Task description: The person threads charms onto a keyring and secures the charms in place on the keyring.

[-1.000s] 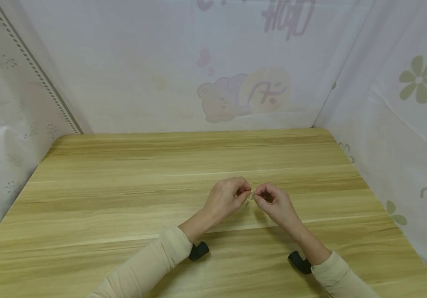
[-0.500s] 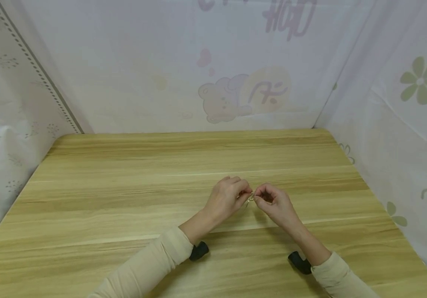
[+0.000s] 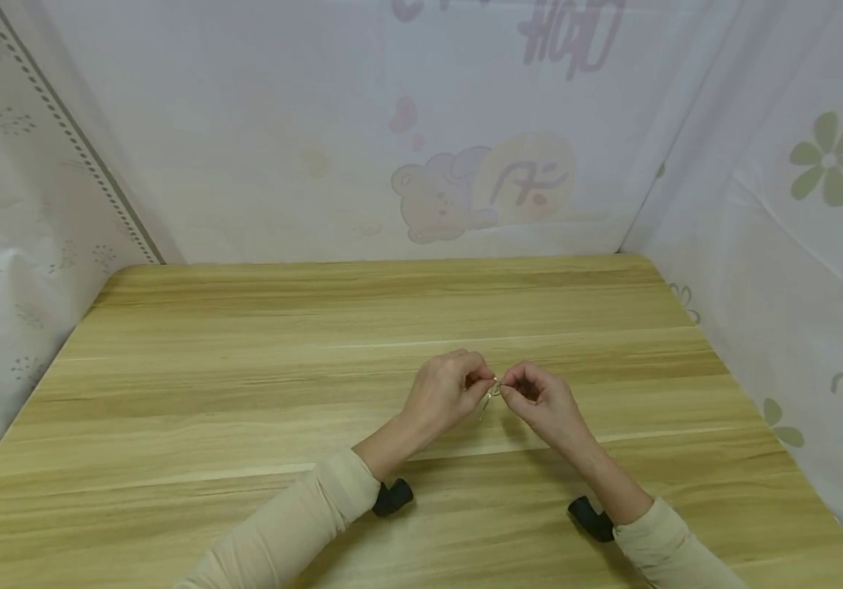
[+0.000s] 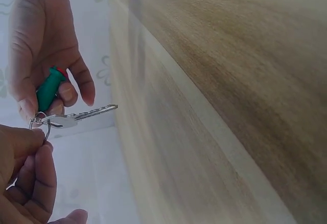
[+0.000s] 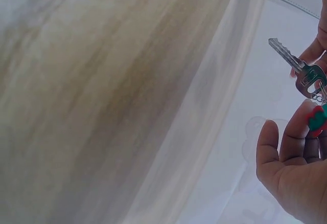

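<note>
Both hands meet above the table in the head view, fingertips close together. My left hand [image 3: 439, 391] pinches a metal key ring [image 4: 48, 131] between thumb and finger. From that ring a silver key [image 4: 65, 120] sticks out, its toothed blade pointing away from the fingers. A green keychain charm [image 4: 48, 91] with a red end is in the fingers of my right hand [image 3: 548, 406], which pinches it near its small metal link. In the right wrist view the charm's red and green end [image 5: 318, 120] shows beside the fingers, and the key [image 5: 305, 75] above it.
Below the hands lies a wood-grain table [image 3: 244, 368]. Black curved pieces, one by the left wrist [image 3: 394, 497] and another near the right wrist [image 3: 592, 519], stick out past the sleeves. Printed white curtains [image 3: 244, 164] stand round the back and sides.
The key hanging under the left fingers has swung slightly, and the ring has shifted a little between the fingertips. Both hands stay almost in place.
</note>
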`<state>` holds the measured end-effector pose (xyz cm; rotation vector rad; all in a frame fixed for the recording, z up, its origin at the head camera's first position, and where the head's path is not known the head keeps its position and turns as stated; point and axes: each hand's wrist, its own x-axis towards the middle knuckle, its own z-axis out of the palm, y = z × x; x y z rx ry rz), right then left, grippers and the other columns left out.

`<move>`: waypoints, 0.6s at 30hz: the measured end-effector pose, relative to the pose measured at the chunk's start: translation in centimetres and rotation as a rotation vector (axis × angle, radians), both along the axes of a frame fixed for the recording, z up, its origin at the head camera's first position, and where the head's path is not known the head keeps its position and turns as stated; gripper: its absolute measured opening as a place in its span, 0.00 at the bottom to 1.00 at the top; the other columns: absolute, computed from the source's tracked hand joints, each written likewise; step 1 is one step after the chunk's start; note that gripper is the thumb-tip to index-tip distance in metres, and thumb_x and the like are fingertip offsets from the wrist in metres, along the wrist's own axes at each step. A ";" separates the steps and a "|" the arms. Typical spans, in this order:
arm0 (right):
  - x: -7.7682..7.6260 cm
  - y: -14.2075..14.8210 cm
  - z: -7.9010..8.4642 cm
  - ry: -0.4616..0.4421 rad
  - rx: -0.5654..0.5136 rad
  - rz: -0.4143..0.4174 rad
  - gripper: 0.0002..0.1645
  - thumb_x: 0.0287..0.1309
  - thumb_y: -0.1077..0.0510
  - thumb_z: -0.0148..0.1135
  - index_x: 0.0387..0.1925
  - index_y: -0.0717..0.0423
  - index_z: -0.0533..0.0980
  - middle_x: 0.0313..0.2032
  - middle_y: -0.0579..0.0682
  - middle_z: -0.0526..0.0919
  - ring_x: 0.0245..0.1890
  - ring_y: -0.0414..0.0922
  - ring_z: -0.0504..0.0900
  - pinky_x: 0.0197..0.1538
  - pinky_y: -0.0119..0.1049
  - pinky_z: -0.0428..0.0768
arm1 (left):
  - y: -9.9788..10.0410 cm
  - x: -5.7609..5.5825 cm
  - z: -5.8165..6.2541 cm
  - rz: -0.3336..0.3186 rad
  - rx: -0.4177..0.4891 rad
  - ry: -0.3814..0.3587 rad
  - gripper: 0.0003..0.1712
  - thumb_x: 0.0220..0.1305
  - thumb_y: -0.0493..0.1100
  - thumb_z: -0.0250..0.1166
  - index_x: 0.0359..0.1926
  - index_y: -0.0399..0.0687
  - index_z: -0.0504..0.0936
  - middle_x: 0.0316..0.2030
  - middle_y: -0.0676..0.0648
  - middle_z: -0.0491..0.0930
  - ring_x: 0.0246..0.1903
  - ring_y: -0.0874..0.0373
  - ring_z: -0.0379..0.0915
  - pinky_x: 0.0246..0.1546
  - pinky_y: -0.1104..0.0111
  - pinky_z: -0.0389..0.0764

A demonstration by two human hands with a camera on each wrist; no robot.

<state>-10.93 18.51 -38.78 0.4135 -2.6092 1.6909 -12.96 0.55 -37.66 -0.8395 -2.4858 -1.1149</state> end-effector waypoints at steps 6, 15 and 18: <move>0.0 0.0 -0.1 0.004 -0.004 -0.002 0.03 0.58 0.65 0.58 0.32 0.64 0.75 0.29 0.50 0.76 0.28 0.39 0.72 0.30 0.28 0.71 | -0.1 0.0 -0.1 0.002 0.023 -0.038 0.04 0.54 0.35 0.69 0.24 0.46 0.83 0.22 0.53 0.81 0.20 0.68 0.72 0.21 0.82 0.70; 0.0 -0.2 0.1 0.012 -0.003 0.006 0.02 0.57 0.66 0.58 0.31 0.63 0.75 0.29 0.50 0.76 0.28 0.39 0.72 0.30 0.29 0.71 | -0.2 0.0 0.1 -0.014 -0.068 0.070 0.03 0.56 0.38 0.68 0.30 0.48 0.82 0.26 0.53 0.82 0.25 0.65 0.76 0.34 0.70 0.79; 0.0 -0.2 0.1 0.015 -0.005 0.012 0.02 0.57 0.67 0.57 0.31 0.63 0.75 0.29 0.50 0.76 0.27 0.39 0.72 0.29 0.29 0.71 | -0.2 0.0 0.1 -0.024 -0.088 0.162 0.03 0.56 0.38 0.68 0.31 0.47 0.82 0.28 0.52 0.82 0.28 0.63 0.78 0.44 0.58 0.79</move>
